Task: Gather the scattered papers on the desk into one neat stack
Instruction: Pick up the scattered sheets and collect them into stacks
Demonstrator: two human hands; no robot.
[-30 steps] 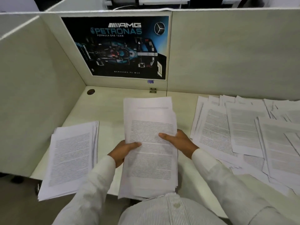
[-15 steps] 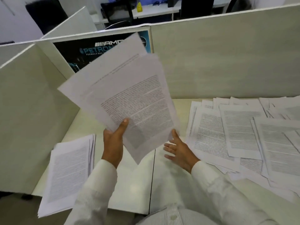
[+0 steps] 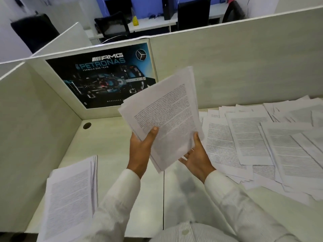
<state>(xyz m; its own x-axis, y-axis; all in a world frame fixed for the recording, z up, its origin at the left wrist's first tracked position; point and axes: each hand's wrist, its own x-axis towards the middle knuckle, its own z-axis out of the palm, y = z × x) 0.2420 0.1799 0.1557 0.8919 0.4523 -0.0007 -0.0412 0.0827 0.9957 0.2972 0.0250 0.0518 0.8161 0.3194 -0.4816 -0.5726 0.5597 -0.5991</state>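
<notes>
Pale cubicle partitions (image 3: 244, 67) close in the back and left side of a light surface (image 3: 111, 145), which has a dark seam running front to back through its middle. The right half of the surface is covered by scattered papers (image 3: 262, 142), printed sheets overlapping at many angles from the back partition to the front edge. A dark racing-team poster (image 3: 104, 75) with a car seen from above is fixed to the back partition on the left.

At the front left corner lies a stack of papers (image 3: 70, 194), printed side up and roughly squared, its near end reaching past the front edge of the surface. Above the middle of the surface a sheaf of papers (image 3: 166, 110) is held in the air, tilted with its top leaning right and well apart from both the stack and the scattered sheets.

The left hand (image 3: 140, 147) grips the sheaf's lower left edge, thumb pressed on the printed face and fingers hidden behind. The right hand (image 3: 197, 158) is spread loosely at the sheaf's lower right corner, thumb upright along the edge, fingers straight beneath it. Both arms wear white sleeves (image 3: 236, 198).

A round cable hole (image 3: 87, 125) sits in the back left corner of the surface.
</notes>
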